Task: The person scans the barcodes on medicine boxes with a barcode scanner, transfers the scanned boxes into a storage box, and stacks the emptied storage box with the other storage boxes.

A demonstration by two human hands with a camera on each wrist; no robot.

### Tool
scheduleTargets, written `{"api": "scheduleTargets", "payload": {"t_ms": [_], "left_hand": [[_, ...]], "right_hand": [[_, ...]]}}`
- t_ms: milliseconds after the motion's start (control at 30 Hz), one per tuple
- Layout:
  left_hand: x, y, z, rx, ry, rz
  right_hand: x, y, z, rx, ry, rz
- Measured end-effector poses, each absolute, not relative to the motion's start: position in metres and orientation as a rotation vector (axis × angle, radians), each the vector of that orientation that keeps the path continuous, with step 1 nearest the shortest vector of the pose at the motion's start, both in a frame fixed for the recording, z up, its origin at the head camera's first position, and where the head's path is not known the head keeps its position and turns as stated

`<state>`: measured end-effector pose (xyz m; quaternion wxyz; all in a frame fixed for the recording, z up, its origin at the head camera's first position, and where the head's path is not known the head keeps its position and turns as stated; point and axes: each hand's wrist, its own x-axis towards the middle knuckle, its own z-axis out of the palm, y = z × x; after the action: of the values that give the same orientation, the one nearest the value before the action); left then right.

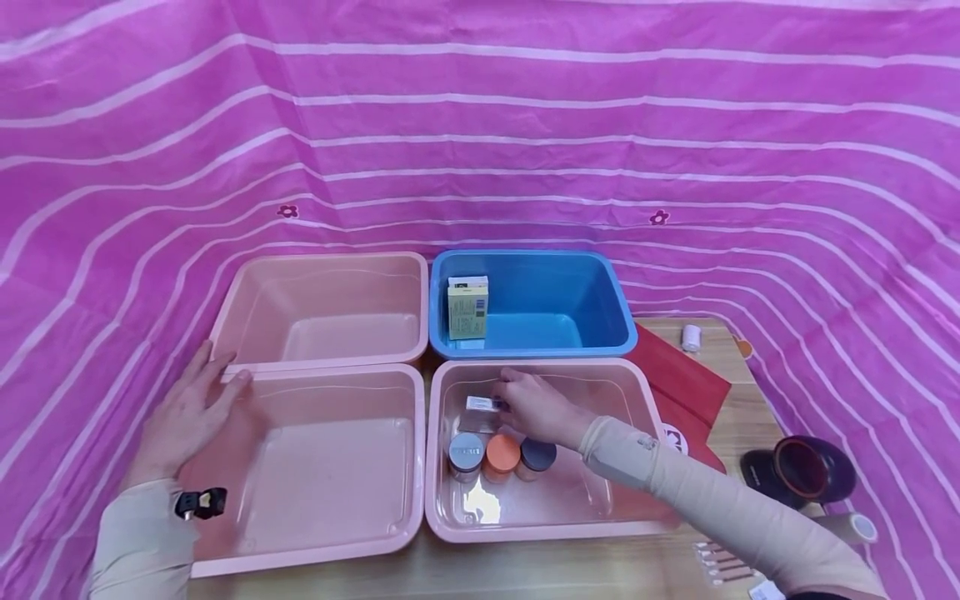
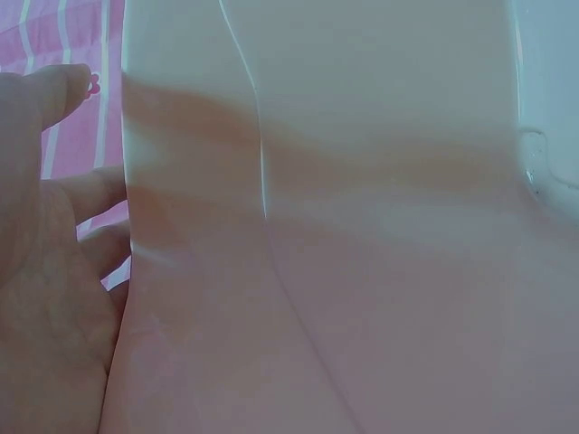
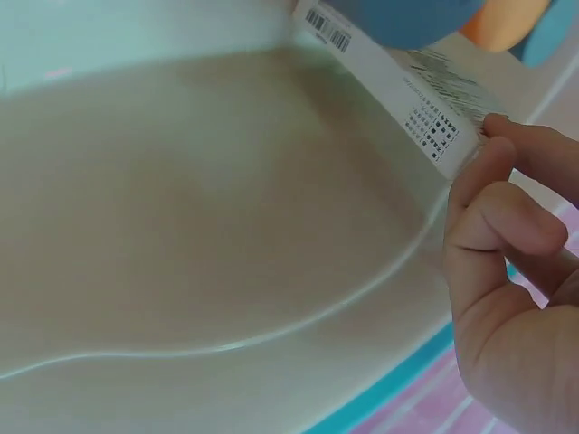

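My left hand (image 1: 183, 412) lies at the left rim of the front left pink bin (image 1: 416, 467), fingers loosely extended. In the left wrist view its fingers (image 2: 95, 194) reach behind the edge of the pale bin wall. My right hand (image 1: 540, 404) is inside the front right pink bin (image 1: 435, 492). Its fingertips pinch the end of a small box (image 1: 480, 421), whose white side (image 3: 398, 90) has barcodes and a dotted code. Close in front of that box stand three jars with a grey-blue lid (image 1: 467, 451), an orange lid (image 1: 503, 452) and a dark lid (image 1: 538, 454).
Behind stand another pink bin (image 1: 322, 367) and a blue bin (image 1: 525, 353) holding upright boxes (image 1: 468, 312). To the right lie a red bag (image 1: 682, 383), a white roll (image 1: 691, 337) and a black rounded object (image 1: 832, 471). Striped pink cloth (image 1: 480, 125) encloses the table.
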<state>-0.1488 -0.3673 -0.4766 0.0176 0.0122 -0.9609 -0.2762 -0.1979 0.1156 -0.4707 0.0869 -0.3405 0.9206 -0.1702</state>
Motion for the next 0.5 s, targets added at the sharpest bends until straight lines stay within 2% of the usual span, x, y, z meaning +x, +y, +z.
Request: {"api": "scheduleTargets", "payload": {"t_ms": [300,500], "left_hand": [[-0.148,-0.366,-0.476,0.046,-2.982,-0.851],[-0.148,-0.366,-0.475,0.038,-2.984,-0.858]], "right_hand": [[-0.188,0.147,-0.434,-1.033,2.755,-0.763],[-0.174,0.187,-0.402,-0.922,2.821,-0.892]]}}
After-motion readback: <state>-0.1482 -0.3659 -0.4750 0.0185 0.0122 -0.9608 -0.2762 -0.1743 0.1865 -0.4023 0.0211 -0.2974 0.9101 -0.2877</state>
